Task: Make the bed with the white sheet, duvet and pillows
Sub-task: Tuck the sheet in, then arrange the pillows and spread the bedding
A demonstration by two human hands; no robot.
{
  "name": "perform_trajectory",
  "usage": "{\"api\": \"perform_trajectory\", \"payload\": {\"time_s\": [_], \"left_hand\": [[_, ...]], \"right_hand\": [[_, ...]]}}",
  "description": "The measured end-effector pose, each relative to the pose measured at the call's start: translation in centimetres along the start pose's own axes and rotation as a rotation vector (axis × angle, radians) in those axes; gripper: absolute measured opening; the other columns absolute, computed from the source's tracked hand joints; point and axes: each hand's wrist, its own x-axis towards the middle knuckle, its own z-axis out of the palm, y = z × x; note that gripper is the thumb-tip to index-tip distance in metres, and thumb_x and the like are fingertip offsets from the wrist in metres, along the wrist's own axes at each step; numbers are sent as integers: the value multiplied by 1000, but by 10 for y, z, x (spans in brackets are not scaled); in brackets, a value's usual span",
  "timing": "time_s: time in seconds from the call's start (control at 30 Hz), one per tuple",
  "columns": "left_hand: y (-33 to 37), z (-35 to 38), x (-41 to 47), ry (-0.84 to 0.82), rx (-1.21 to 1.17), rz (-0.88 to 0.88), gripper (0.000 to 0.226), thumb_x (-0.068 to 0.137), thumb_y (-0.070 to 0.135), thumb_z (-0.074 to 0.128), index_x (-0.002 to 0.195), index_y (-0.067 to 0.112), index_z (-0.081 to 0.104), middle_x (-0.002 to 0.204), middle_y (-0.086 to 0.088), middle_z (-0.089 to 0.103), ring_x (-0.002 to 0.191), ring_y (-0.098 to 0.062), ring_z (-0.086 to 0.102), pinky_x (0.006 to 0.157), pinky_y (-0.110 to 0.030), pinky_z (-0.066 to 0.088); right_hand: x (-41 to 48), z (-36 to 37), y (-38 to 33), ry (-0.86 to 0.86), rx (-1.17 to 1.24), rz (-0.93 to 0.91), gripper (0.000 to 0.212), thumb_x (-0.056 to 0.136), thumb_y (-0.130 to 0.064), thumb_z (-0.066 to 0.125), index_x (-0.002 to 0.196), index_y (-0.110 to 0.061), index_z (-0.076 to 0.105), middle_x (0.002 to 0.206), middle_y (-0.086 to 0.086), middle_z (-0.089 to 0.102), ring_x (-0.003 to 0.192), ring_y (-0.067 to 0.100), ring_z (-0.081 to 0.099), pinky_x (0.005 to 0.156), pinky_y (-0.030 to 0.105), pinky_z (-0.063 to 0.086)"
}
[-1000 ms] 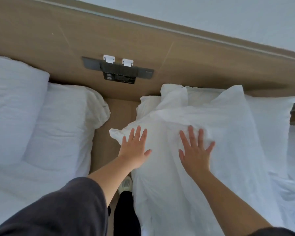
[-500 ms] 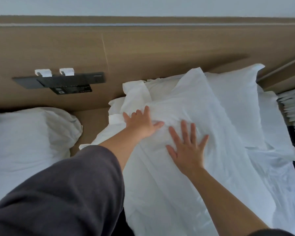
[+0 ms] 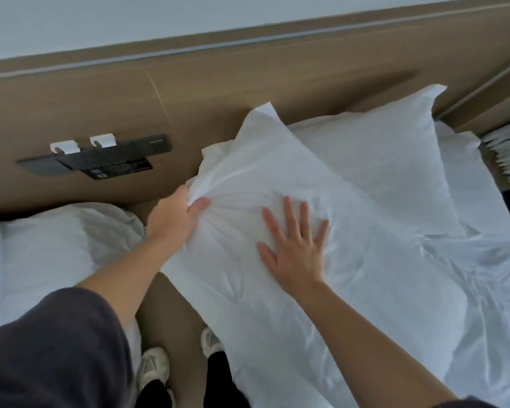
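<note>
A: White cotton, mostly. Where is the pillow?

B: The front pillow (image 3: 277, 184) lies at the foot of the wooden headboard (image 3: 189, 92), overlapping a second pillow (image 3: 380, 148) that leans against that headboard.

A: And the hands?

B: The left hand (image 3: 174, 219) bunches the loose cloth at the pillow's end nearest the headboard, thumb and fingers pinching it into creases. The right hand (image 3: 295, 245) lies flat on the pillow's top with its fingers spread, pointing toward the headboard.

A: Anything else?

B: A dark switch panel (image 3: 100, 163) is fixed to the headboard, left of the pillows. Rumpled white bedding (image 3: 468, 304) spreads out from the headboard on the right. Another bed's pillow (image 3: 56, 245) sits below the panel, and light shoes (image 3: 153, 366) stand on the floor between the beds.
</note>
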Motion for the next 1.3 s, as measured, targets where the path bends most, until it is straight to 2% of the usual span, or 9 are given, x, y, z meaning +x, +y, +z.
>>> {"api": "perform_trajectory", "payload": {"time_s": [0.1, 0.2, 0.27, 0.33, 0.47, 0.6, 0.93, 1.17, 1.3], "left_hand": [[-38, -1, -4, -15, 90, -264, 46, 92, 55, 50, 110, 12, 48, 111, -12, 57, 97, -30, 54, 82, -45, 45], [-49, 21, -23, -106, 29, -537, 82, 86, 65, 52, 146, 15, 26, 150, -15, 29, 138, -37, 26, 108, -56, 27], [-37, 37, -38, -62, -159, -672, 99, 81, 67, 57, 153, 19, 9, 160, -13, 7, 145, -38, 11, 113, -56, 21], [-18, 49, -53, 10, -427, -861, 113, 76, 67, 65, 154, 24, -4, 161, -11, -5, 144, -41, 14, 114, -55, 25], [29, 68, -92, -152, -1044, -1124, 125, 66, 68, 74, 153, 25, -3, 154, -10, 27, 135, -42, 35, 101, -64, 39], [67, 89, -123, -268, -1207, -1190, 113, 65, 62, 79, 147, 19, 15, 141, -11, 44, 123, -40, 47, 93, -67, 41], [72, 131, -120, -200, -1181, -1178, 103, 67, 60, 78, 140, 21, 16, 139, -12, 39, 121, -39, 46, 88, -69, 45], [46, 160, -116, -164, -1273, -1155, 86, 79, 50, 72, 141, 18, 22, 133, -7, 46, 106, -33, 52, 77, -65, 50], [44, 166, -114, -184, -1297, -1142, 86, 77, 54, 72, 141, 18, 28, 128, -4, 52, 101, -31, 55, 67, -56, 54]], "right_hand": [[2, 7, 7, -130, 14, 106, 73, 86, -70, 8, 154, -42, 6, 165, 4, 0, 150, 37, 0, 111, 70, 6], [6, 13, 21, -246, -11, 152, 77, 79, -72, -8, 151, -46, -12, 163, 1, -15, 149, 35, -12, 112, 69, 3], [10, 13, 29, -277, 7, 162, 70, 87, -72, 3, 150, -46, -14, 163, -1, -17, 149, 33, -12, 113, 68, 5], [13, 11, 37, -294, 36, 154, 69, 92, -70, 16, 150, -47, -13, 163, -3, -16, 149, 31, -12, 114, 67, 6], [21, 3, 49, -321, 81, 132, 70, 93, -70, 22, 150, -47, -11, 163, -6, -16, 150, 29, -12, 116, 64, 3], [33, 3, 62, -329, 184, 196, 72, 91, -73, 26, 151, -48, -4, 164, -5, -12, 151, 25, -8, 117, 61, 2], [65, 21, 104, -361, 246, 319, 72, 88, -78, 19, 151, -49, -1, 164, -2, -6, 151, 24, -3, 115, 64, 1], [97, 37, 130, -426, 280, 432, 105, 66, -96, 30, 150, -45, -7, 163, 0, 2, 149, 31, 7, 109, 72, 6], [102, 36, 134, -396, 408, 473, 116, 61, -93, 48, 147, -19, 24, 144, 9, 42, 134, 34, 39, 110, 58, 28]]}}
